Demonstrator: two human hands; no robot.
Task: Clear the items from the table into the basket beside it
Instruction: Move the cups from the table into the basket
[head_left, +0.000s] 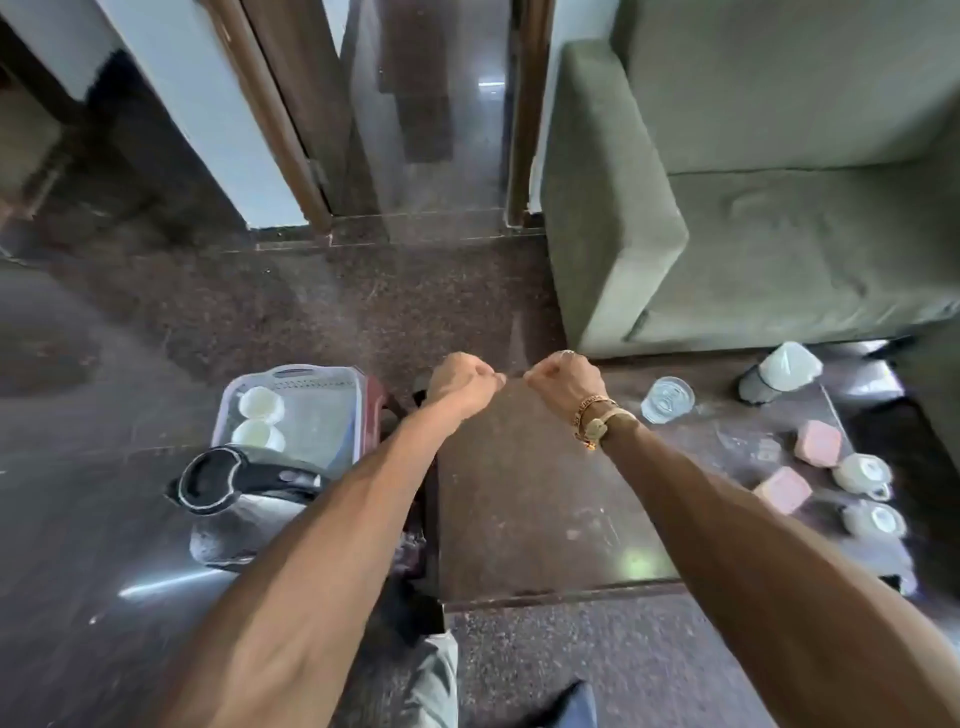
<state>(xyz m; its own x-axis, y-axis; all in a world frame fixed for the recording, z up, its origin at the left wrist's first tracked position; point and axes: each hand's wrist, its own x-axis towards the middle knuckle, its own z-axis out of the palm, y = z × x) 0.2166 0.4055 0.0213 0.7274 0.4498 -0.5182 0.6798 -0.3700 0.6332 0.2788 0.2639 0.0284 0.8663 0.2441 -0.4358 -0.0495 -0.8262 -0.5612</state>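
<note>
The left half of the tabletop (519, 519) is bare, so you can reach across it. A glass (667, 399), a bottle (779, 371), pink boxes (818, 442) and white cups (862, 474) crowd the right end. In the basket (291, 371), two bowls (260, 404) and a kettle (244, 499) leave the right side free.

Readable text: none was legible anywhere.
Pink boxes (818, 442): faces were too blurred to read.
White cups (862, 473): sides were too small to tell.
Basket (291, 372): rim showed no legible lettering.
</note>
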